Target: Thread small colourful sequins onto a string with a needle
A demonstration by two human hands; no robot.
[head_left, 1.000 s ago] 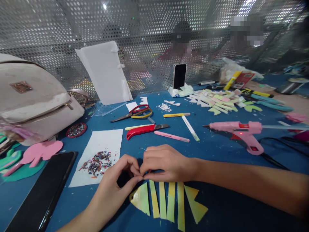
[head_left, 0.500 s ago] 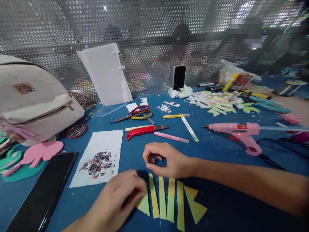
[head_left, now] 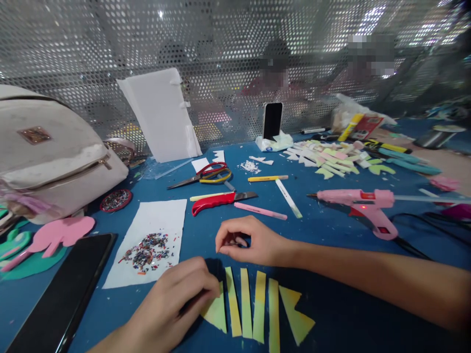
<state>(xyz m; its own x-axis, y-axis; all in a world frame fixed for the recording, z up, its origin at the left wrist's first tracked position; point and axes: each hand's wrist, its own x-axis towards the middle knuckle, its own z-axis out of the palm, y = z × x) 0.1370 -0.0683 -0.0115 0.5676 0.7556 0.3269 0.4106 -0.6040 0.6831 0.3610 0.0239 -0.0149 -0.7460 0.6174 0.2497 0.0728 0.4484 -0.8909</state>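
Observation:
My left hand (head_left: 175,300) has its fingers curled at the edge of a yellow-green cut piece (head_left: 218,314), covering part of it. Just above the row, my right hand (head_left: 257,241) is held with thumb and fingertips together; anything between them is too small to make out. Several narrow yellow-green strips (head_left: 247,304) lie side by side on the blue table, with a notched yellow-green piece (head_left: 297,316) at their right end. Left of my hands, a white sheet (head_left: 167,211) carries a heap of shiny coloured flakes (head_left: 150,250).
Beyond my hands lie a red-handled knife (head_left: 213,202), scissors (head_left: 209,174) and several markers (head_left: 261,211). A pink glue gun (head_left: 358,198) with its light on lies right, near a pile of cut pieces (head_left: 327,154). Left are a black phone (head_left: 64,294) and a pale backpack (head_left: 55,152).
My right hand has shifted slightly left and its curled fingers show more plainly in the hollow of the hand. The left hand stays at the same piece. The view has moved a little.

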